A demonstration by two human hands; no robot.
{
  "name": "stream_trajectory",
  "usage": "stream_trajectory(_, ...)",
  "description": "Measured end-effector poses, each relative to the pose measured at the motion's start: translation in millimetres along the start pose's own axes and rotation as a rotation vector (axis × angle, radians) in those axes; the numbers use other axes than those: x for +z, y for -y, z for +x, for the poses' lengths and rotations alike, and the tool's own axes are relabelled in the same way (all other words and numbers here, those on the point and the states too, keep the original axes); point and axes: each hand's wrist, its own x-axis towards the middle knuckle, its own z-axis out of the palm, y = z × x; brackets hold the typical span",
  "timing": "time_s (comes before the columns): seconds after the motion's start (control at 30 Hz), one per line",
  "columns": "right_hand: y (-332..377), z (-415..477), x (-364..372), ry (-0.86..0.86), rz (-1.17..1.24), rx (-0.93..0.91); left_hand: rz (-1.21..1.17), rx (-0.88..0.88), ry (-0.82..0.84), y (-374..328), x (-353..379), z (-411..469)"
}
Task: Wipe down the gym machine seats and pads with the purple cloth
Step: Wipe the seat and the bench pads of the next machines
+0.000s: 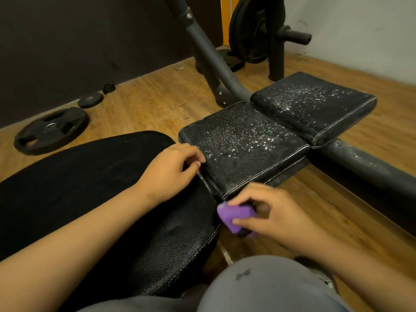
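Your small purple cloth [234, 218] is bunched into a wad and pinched in your right hand [270, 212]. It sits just below the near corner of the closer pad, beside the edge of the big seat. That closer black stitched leather pad [243, 145] lies flat and is speckled with shining droplets. The second black leather pad [313, 104] lies just beyond it across a narrow gap, spotted the same way. The broad rounded black leather seat [168, 244] shows no droplets.
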Motion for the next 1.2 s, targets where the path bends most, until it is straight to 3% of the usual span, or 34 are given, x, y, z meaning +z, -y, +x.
stream_trajectory(0.17, 6, 32, -35, -0.315, -0.119, -0.036, -0.063, -0.044, -0.052, -6, 11, 21)
stream_trajectory(0.27, 6, 42, -37, -0.383, -0.267, 0.019, -0.062, -0.039, -0.068, -4, 19, 19)
stream_trajectory(0.43, 12, 35, -6, -0.175, -0.365, -0.060, -0.051, -0.003, -0.159, 1, 29, 12)
stream_trajectory(0.7, 17, 2, 21, 0.223, 0.002, -0.145, -0.007, 0.028, -0.195, -1, 32, 12)
stream_trajectory(0.77, 13, 8, 16, 0.163, -0.100, -0.174, -0.015, 0.025, -0.197, -1, 32, 12)
stream_trajectory(0.87, 10, 28, 4, -0.063, -0.339, -0.223, -0.033, 0.018, -0.194, 1, 32, 12)
stream_trajectory(1.03, -1, 58, -40, -0.387, -0.552, -0.030, -0.040, 0.008, -0.185, 1, 31, 11)
stream_trajectory(1.1, -3, 63, -47, -0.399, -0.531, 0.071, -0.034, 0.008, -0.189, 1, 31, 11)
stream_trajectory(1.2, 8, 61, -18, -0.239, -0.531, -0.009, -0.026, 0.014, -0.194, 2, 33, 12)
